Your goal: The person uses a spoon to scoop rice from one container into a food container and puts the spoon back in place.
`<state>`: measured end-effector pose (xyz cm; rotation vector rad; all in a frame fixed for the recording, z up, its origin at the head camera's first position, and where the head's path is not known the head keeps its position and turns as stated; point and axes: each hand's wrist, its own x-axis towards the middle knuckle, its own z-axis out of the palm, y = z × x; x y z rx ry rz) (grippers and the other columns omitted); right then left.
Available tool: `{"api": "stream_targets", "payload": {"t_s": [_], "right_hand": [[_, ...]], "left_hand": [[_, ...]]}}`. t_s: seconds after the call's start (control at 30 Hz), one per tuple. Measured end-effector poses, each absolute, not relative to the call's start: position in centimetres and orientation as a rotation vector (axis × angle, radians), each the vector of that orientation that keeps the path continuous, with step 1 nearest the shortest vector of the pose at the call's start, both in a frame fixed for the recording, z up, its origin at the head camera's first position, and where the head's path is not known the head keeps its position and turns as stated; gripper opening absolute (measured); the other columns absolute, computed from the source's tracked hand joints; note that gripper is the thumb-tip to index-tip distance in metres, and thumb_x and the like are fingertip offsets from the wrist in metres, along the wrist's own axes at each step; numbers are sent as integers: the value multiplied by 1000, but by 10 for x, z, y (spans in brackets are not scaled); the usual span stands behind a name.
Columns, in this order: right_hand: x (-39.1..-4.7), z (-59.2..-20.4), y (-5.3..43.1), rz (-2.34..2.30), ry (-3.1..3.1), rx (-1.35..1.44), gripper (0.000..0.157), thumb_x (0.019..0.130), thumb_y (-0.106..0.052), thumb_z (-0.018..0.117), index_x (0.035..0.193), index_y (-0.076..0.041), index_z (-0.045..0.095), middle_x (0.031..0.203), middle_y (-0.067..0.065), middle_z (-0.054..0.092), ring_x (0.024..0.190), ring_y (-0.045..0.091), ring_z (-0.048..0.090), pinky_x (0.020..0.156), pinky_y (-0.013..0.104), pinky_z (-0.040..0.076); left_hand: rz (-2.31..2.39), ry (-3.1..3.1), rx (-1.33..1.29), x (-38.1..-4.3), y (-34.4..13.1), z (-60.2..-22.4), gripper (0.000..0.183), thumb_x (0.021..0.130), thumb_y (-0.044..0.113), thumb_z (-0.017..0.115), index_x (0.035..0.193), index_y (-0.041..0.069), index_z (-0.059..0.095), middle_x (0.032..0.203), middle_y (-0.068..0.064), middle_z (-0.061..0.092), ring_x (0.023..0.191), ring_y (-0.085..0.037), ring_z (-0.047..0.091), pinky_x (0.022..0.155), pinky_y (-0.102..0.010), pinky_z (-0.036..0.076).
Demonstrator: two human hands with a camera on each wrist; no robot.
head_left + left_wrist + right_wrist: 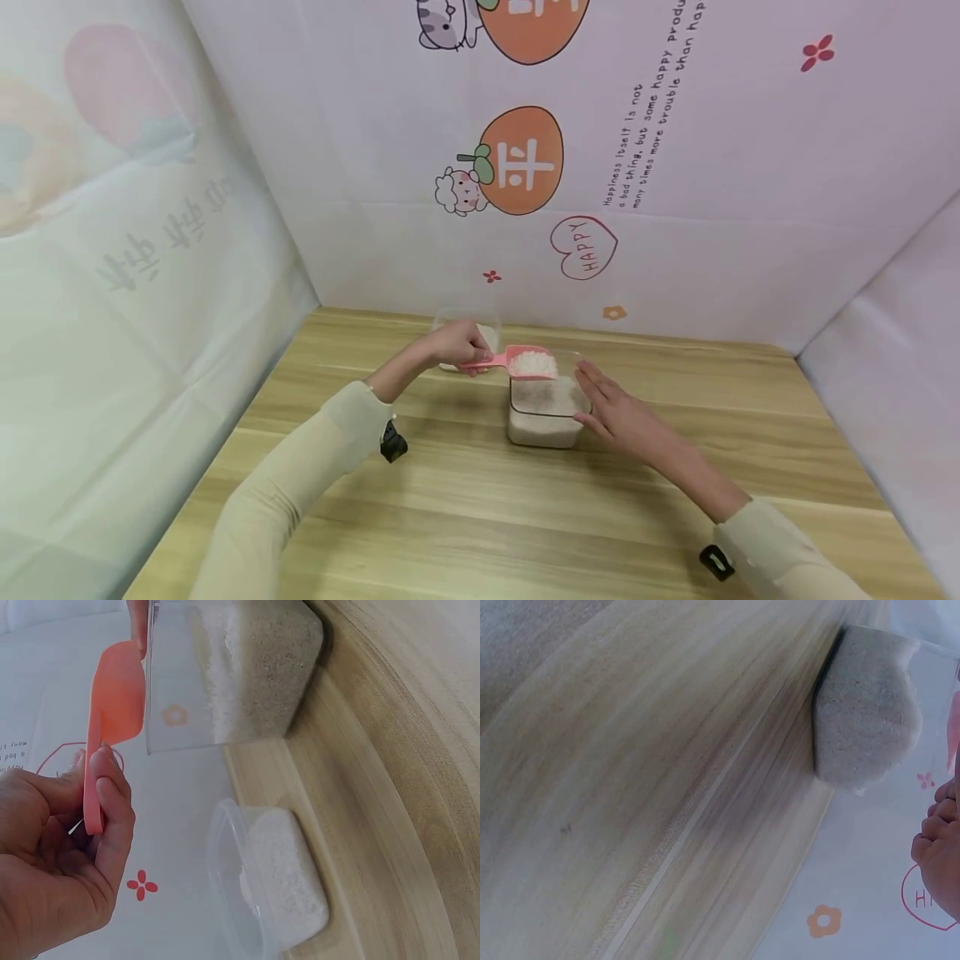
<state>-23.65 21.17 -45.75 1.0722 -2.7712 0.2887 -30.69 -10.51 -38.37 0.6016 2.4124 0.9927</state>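
My left hand (454,342) grips the handle of a pink scoop (498,361), held level above a clear square container (546,432). White rice (535,364) fills the scoop's bowl. In the left wrist view the thumb and fingers (112,806) pinch the handle, and the scoop's orange-pink underside (120,694) faces the camera beside the container's rim. Rice also stands in the container, banked up in the right wrist view. My right hand (621,417) rests at the container's right side, fingers extended along its rim and wall.
Behind the left hand stands a smaller clear plastic tub (289,881) holding white grains. Both containers are on a wood-grain table (465,508). White printed sheets (390,167) enclose the back and sides.
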Motion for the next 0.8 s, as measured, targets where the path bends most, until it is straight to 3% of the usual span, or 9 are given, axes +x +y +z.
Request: {"api": "stream_targets", "payload": {"t_s": [0.13,0.47,0.57,0.7,0.8], "right_hand": [[-237,-458,211,295,-2771,1068,68,96,-42,45,145,1,26,152,19,21,137,32,28,100,46,38],[-236,-458,211,279,-2761,1051,68,96,-42,45,145,2,26,151,21,24,136,33,30,99,47,40],[-236,-459,212,280,-2755,1053,68,96,-42,45,145,1,26,151,21,24,136,33,30,98,46,40],[-236,-459,212,281,-2755,1056,68,96,-43,44,145,0,25,151,20,23,137,33,29,98,46,40],[-236,-459,212,286,-2756,1056,68,96,-43,44,145,0,25,151,20,23,137,32,29,99,46,40]], "left_hand": [[998,2420,599,-306,-107,-383,24,92,10,56,74,4,72,62,-4,65,59,-21,63,51,-23,45],[1051,2408,573,-303,-109,-382,24,93,10,55,78,-1,71,61,-3,62,55,-14,58,50,-21,43],[1060,2413,570,-301,-111,-381,26,93,9,55,74,-4,68,58,-3,58,56,-18,58,51,-22,43],[1064,2434,568,-300,-116,-380,28,93,9,54,69,2,67,58,-2,58,60,-25,62,55,-26,47],[1092,2434,554,-299,-121,-381,29,93,9,54,69,2,67,57,-2,56,54,-19,57,55,-25,48]]}}
